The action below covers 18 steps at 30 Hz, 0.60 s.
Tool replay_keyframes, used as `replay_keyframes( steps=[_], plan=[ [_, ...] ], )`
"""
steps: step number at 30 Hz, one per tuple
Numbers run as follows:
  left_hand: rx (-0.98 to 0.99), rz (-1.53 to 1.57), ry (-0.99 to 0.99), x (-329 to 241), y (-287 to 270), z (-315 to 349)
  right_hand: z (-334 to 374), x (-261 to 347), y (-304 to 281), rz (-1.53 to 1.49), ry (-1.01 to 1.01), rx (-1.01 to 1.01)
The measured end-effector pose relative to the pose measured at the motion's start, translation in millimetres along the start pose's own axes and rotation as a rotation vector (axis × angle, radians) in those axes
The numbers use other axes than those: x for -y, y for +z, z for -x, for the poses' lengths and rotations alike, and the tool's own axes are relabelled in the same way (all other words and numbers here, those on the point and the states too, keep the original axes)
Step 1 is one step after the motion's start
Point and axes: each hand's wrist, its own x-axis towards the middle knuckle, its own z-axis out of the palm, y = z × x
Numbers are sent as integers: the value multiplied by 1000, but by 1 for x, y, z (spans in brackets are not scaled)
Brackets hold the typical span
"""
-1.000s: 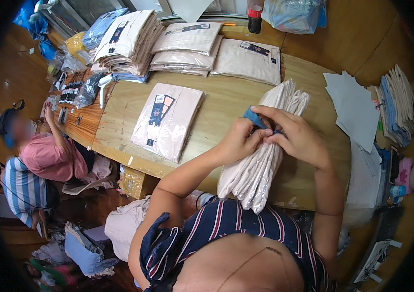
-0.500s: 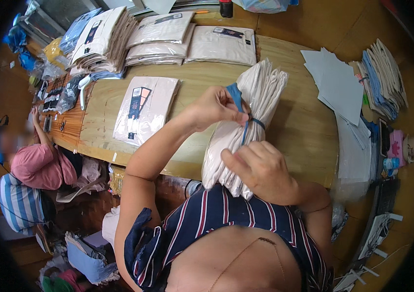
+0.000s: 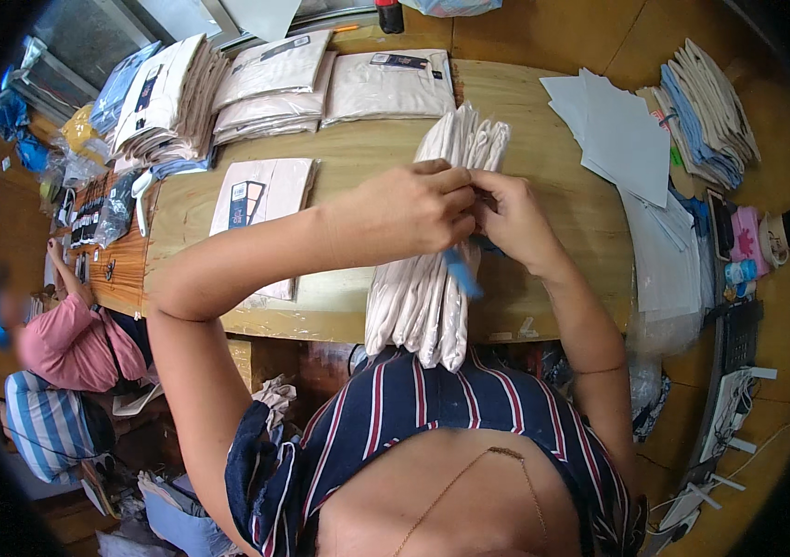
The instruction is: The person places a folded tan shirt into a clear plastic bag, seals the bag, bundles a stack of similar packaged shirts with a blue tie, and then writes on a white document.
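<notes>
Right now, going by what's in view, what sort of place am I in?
Probably a garment packing workroom. Stacks of folded clothes in clear bags line the wooden table, a bundle of bagged garments lies before you, and a co-worker in pink is off to the left.

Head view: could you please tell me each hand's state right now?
Left hand: closed, apparently on the blue strip.
Right hand: curled, grip hidden.

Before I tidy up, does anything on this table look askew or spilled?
Yes: at the right of the pale wooden table, flat white sheets lie fanned unevenly, unlike the cream, plastic-bagged garments stacked at its far edge. I see no spill.
</notes>
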Motion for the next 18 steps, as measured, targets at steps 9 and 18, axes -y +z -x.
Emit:
replay_keyframes(
  steps=[9, 18],
  plan=[
    [-380, -133, 62, 1, 45, 26, 1, -11, -5, -189, 63, 67],
    [-537, -34, -5, 0, 64, 28, 1, -10, -1, -62, -180, -38]
  ],
)
